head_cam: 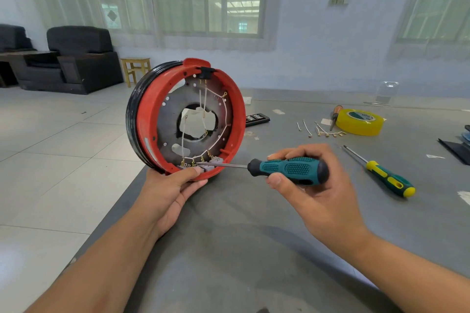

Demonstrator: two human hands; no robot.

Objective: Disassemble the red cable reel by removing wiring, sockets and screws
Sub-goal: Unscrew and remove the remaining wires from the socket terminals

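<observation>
Your left hand (175, 185) grips the bottom rim of the red cable reel (188, 119), holding it upright on its edge at the near left corner of the grey desk (241, 236), open side facing you. Inside the reel, white wiring (221, 119) runs around the dark plate to brass terminals, and grey sockets (211, 165) sit along the bottom, just above your thumb. Your right hand (312, 185) is wrapped around the teal-and-black screwdriver (287, 169), held level, its tip pointing left into the terminals at the bottom of the reel. To the right on the desk lies a second screwdriver (384, 175) with a green and yellow handle. Farther back rest loose wire pieces (323, 131), a roll of yellow tape (360, 122) and a black bit case (256, 119).
</observation>
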